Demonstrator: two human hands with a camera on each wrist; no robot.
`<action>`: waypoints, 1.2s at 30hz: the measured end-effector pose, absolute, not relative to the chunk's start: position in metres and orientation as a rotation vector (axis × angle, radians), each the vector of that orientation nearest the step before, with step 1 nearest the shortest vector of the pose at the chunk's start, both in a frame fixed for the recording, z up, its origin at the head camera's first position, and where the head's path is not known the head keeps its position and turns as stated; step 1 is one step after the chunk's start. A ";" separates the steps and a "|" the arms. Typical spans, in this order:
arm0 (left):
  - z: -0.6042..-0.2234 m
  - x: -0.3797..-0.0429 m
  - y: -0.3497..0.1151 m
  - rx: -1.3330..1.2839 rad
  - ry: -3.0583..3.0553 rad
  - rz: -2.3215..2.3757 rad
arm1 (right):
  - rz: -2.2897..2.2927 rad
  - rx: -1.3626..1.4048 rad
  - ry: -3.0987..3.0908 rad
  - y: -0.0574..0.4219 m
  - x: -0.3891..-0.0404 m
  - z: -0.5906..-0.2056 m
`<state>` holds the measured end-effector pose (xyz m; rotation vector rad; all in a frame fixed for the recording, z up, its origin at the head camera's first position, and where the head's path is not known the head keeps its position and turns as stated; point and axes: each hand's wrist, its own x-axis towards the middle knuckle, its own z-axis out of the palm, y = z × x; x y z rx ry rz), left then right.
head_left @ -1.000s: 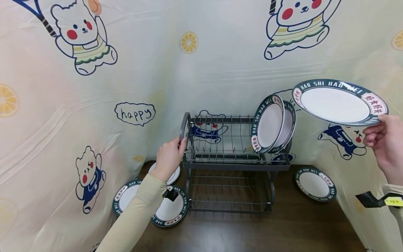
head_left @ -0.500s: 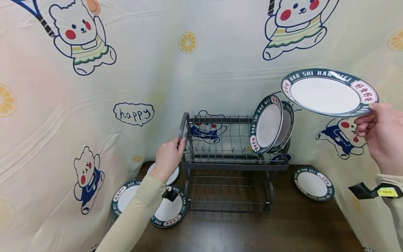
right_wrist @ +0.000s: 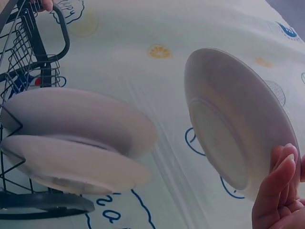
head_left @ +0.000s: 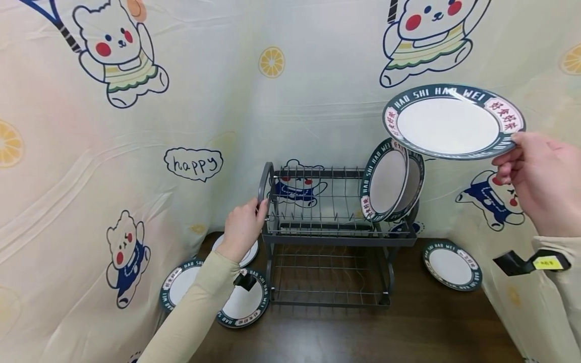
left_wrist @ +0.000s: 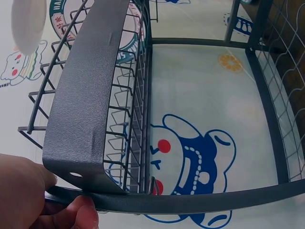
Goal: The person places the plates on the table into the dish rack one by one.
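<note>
With my right hand (head_left: 540, 176) I pinch the right rim of a tilted plate (head_left: 449, 126), thumb on its face and fingers curled beneath, holding it in the air above the right end of the dish rack (head_left: 340, 241), whose left end frame my left hand (head_left: 245, 227) grips with curled fingers. In the rack's upper tier, two standing plates (head_left: 385, 181) lean together at its right end. Outside it, one loose plate (head_left: 453, 265) sits by the surface's (head_left: 340, 333) back right corner, and three plates (head_left: 242, 302) sit toward its left edge.
</note>
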<state>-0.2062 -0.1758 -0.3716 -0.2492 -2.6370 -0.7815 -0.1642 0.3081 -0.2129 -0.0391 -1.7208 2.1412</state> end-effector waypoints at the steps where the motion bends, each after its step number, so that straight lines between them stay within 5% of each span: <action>1: -0.372 -0.206 -0.176 -0.250 -2.635 -0.782 | 2.146 -0.046 -1.724 0.306 -0.164 -0.211; 17: -0.373 -0.207 -0.176 -0.247 -2.644 -0.798 | 1.733 -0.197 -2.293 0.279 -0.175 -0.184; 36: -0.371 -0.207 -0.175 -0.244 -2.648 -0.798 | 1.516 -0.001 -2.455 0.258 -0.186 -0.175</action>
